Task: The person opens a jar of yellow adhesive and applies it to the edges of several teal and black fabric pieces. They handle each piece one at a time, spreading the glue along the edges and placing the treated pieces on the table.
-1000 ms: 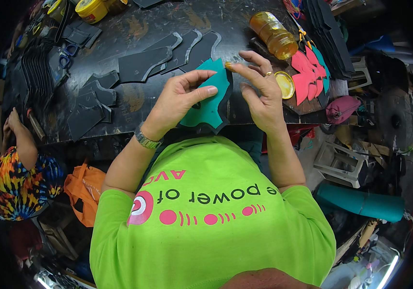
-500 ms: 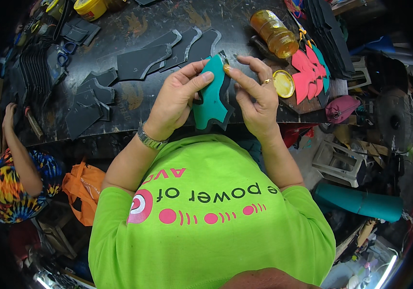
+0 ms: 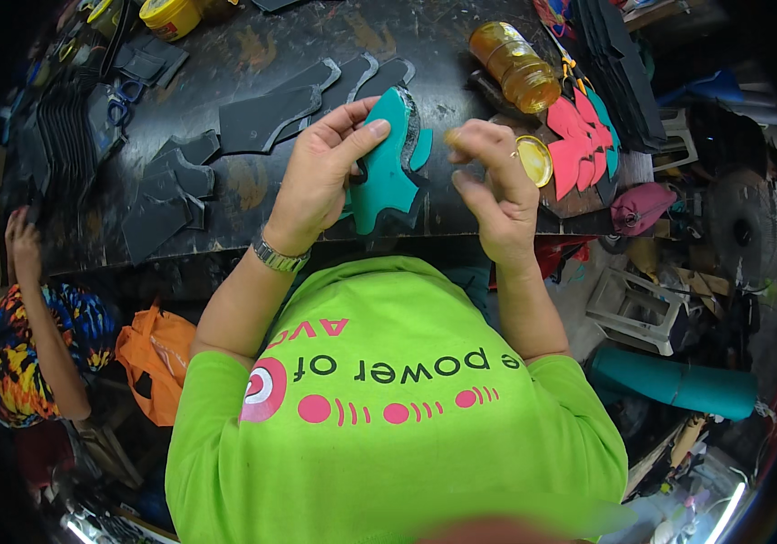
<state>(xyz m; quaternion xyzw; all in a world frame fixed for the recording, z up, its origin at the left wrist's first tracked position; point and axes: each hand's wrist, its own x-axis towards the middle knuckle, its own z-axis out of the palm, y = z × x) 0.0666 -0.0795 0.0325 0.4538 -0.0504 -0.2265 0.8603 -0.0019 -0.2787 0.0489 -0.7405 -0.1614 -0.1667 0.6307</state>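
The left hand [image 3: 320,168] is closed in a pinch on a teal cut piece [image 3: 384,181], thumb on its upper face and fingers behind. The piece has a pointed top, a notched lower end and a dark, partly glossy margin along its right edge. It is held upright in view over the near edge of the worktop [image 3: 316,32]. A second bit of teal shows at its right side; whether it is attached cannot be determined.

The right hand [image 3: 502,195] stands just beside the piece, apart from it, half open with fingers bent and thumb spread. A yellowish residue is visible at the index fingertip; no held object can be made out. A metal watch [image 3: 280,258] is worn on the left wrist.

Near the right hand lies a round yellow lid [image 3: 534,160]. Beyond it is a jar [image 3: 514,65] with amber contents; to the right, red cut pieces [image 3: 574,145] overlap.

Left of the hands, black panels [image 3: 262,118] with pale curved edges overlap, with smaller dark pieces [image 3: 155,208] nearer the edge. Further left are blue-handled scissors [image 3: 119,111] and a row of black pieces [image 3: 58,136].

At the far left, another person's arm [image 3: 58,344] is in view beside an orange bag [image 3: 157,349]. On the right are a grey stool [image 3: 633,317] and a teal roll [image 3: 674,383].
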